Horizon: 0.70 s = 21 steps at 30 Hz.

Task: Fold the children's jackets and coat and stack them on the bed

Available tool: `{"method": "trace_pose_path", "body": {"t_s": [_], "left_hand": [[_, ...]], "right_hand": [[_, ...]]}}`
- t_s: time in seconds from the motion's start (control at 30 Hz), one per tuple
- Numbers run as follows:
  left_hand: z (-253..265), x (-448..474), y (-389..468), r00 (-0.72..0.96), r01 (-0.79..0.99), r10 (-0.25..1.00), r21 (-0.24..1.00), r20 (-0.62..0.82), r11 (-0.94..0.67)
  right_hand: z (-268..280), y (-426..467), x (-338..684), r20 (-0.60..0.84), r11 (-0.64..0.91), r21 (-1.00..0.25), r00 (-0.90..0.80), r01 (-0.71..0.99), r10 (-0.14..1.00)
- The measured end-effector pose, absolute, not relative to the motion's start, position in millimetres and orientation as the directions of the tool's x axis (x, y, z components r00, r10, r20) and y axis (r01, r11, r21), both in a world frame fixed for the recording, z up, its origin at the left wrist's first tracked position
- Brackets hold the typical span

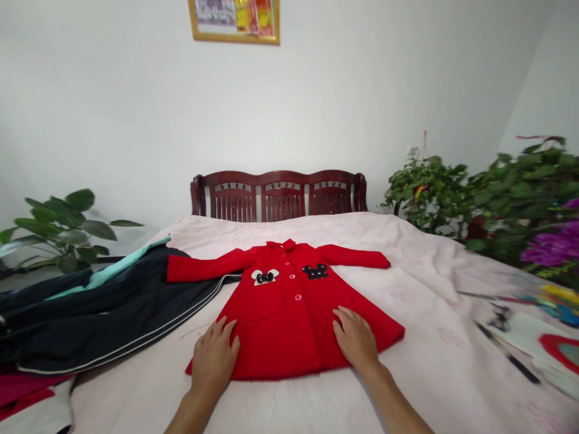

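A red buttoned coat (289, 328) lies spread flat, its collar pointing away from me and both sleeves stretched out sideways. It has a white bow-like patch and a black patch on the chest. My left hand (216, 352) rests on the coat's lower left side, fingers apart and lying flat. On the lower right part of the skirt lies my right hand (356, 337), its fingers slightly curved and resting on the cloth. Neither hand grips anything that I can see. The left sleeve end overlaps a dark garment.
Pale pink bedding (420, 361) spreads beneath the coat. Dark clothing with white piping (136, 313) is heaped at left. Right, a black pen-like item (509, 355) lies near a red-rimmed oval object (561, 352). Behind stand a wooden seat back (283, 196) and leafy plants (427, 193).
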<state>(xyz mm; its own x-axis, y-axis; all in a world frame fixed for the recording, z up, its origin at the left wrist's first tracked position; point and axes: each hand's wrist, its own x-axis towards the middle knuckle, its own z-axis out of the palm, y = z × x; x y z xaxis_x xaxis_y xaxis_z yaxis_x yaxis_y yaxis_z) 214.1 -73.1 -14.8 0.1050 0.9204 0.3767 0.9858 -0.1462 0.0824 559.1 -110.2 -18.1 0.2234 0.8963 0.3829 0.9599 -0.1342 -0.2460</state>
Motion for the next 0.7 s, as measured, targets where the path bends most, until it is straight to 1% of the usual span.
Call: {"method": "trace_pose_path", "body": {"t_s": [0.57, 0.7], "left_hand": [[-13.9, 214.6, -73.7, 0.102, 0.985, 0.922, 0.089, 0.373, -0.145], [-13.1, 214.9, -73.9, 0.103, 0.987, 0.923, 0.076, 0.370, -0.141]], "right_hand": [[-19.0, -109.8, 559.3, 0.379, -0.147, -0.240, 0.232, 0.960, 0.896], [-19.8, -109.9, 559.9, 0.379, -0.146, -0.231, 0.227, 0.962, 0.897]]}}
